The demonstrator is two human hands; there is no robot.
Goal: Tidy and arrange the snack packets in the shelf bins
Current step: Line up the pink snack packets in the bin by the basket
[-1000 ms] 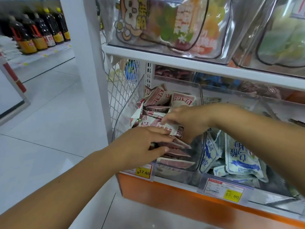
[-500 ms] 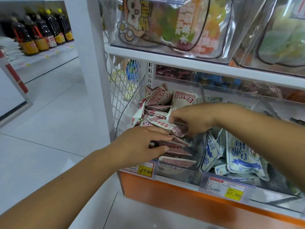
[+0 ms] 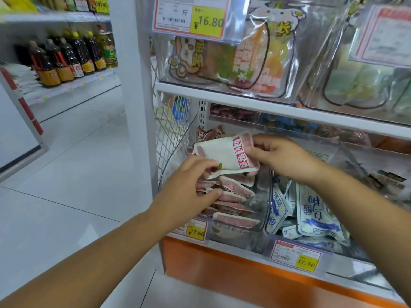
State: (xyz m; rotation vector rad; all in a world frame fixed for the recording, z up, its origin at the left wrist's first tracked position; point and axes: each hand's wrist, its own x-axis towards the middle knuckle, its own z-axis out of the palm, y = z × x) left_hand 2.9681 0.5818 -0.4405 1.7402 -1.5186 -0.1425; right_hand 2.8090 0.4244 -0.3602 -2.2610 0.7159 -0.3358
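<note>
A clear plastic bin (image 3: 262, 218) on the lower shelf holds several red-and-white snack packets (image 3: 233, 192) stacked flat. My right hand (image 3: 282, 158) pinches the right end of one red-and-white packet (image 3: 224, 154), lifted above the stack. My left hand (image 3: 191, 187) has its fingertips on that packet's lower left edge, with the thumb lying against the stacked packets. The neighbouring bin to the right holds blue-and-white packets (image 3: 311, 210).
Price tags (image 3: 195, 230) hang on the shelf's front rail above an orange base (image 3: 244, 276). The upper shelf carries clear bins of colourful sweet bags (image 3: 233, 58). A wire mesh side panel (image 3: 169, 130) and white post stand left. Oil bottles (image 3: 66, 61) fill a far shelf.
My right hand has lifted one red-and-white packet up out of the stack. My left hand rose from the front of the stack to meet the packet's lower edge. The view tilted upward.
</note>
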